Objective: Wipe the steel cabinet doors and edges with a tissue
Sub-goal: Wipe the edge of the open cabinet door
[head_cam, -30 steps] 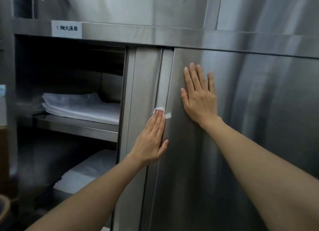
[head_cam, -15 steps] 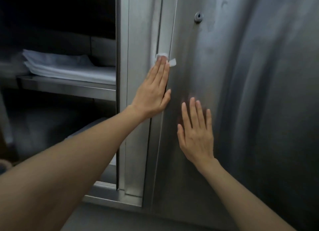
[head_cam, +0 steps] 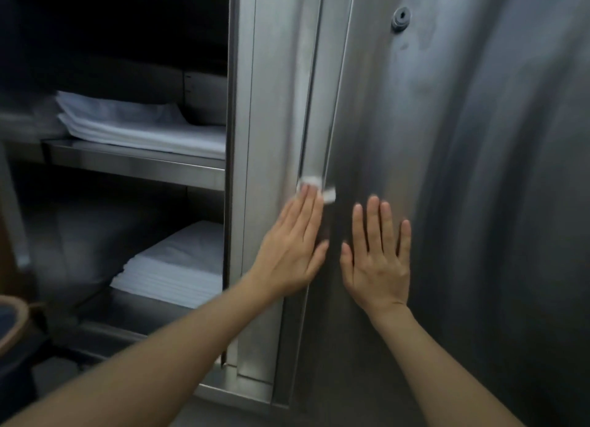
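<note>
Pressing flat, both hands: left (head_cam: 292, 251) with tissue (head_cam: 314, 187) lower on door edge (head_cam: 314, 107) than before.

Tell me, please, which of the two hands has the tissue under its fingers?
The left hand: its straight fingers press the white tissue onto the door's edge strip. The right hand lies flat and bare on the steel door.
</note>
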